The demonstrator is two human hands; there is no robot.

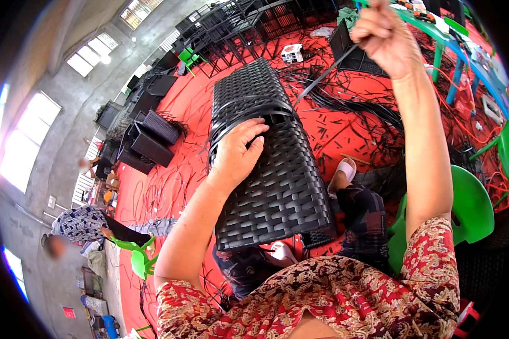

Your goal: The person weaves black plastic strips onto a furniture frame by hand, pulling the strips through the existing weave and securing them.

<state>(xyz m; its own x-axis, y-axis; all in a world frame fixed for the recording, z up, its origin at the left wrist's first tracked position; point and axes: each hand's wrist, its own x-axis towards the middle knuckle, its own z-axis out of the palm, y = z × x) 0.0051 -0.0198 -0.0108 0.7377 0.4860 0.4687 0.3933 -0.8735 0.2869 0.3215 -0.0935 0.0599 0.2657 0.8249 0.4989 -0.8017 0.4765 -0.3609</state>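
Note:
A long black woven wicker piece (271, 195) lies across my lap and stretches away from me. Its near part is tightly woven, and loose strips cross a dark gap near its middle. My left hand (234, 152) rests on top beside that gap, fingers stretched out over the weave. Raised high at the upper right, my right hand (387, 42) is closed on a flat dark plastic strip (325, 73). The strip runs taut and slanting from those fingers down to the right edge of the wicker piece, near the gap.
Long black strips (356, 104) and short offcuts litter the red floor covering (192, 121). Green chairs (472, 206) stand at my right, near a blue-edged table (481, 68). Dark woven furniture parts (150, 138) sit left; black frames (226, 37) are stacked behind. Another person (82, 223) bends at far left.

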